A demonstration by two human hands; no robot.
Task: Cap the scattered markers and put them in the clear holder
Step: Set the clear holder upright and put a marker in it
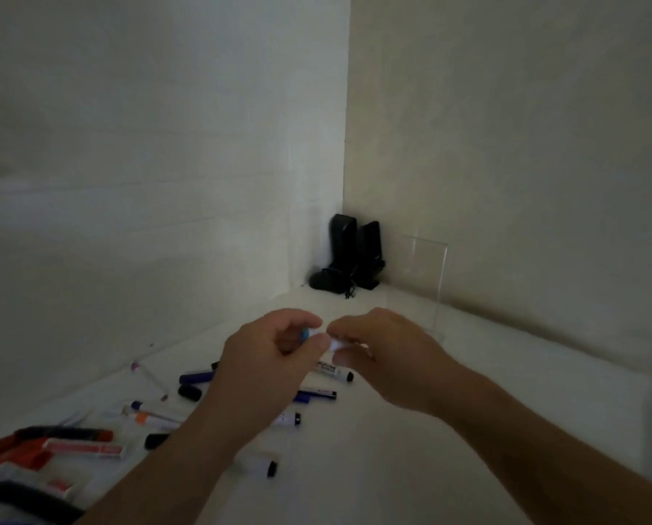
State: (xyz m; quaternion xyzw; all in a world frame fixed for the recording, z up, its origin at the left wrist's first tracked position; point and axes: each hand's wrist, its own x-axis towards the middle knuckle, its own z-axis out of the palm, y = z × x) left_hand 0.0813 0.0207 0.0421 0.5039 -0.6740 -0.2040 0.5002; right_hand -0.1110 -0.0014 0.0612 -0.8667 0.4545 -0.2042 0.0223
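Here, left grip tight around a blue cap, right grip pinching a white marker just beside.

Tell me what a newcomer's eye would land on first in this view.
First, the two hands meeting at centre above the white surface: the left hand pinches a blue cap and the right hand holds a white marker. Next, the loose markers and caps scattered at lower left. Last, the black speakers in the far corner, with the clear holder just right of them against the wall.
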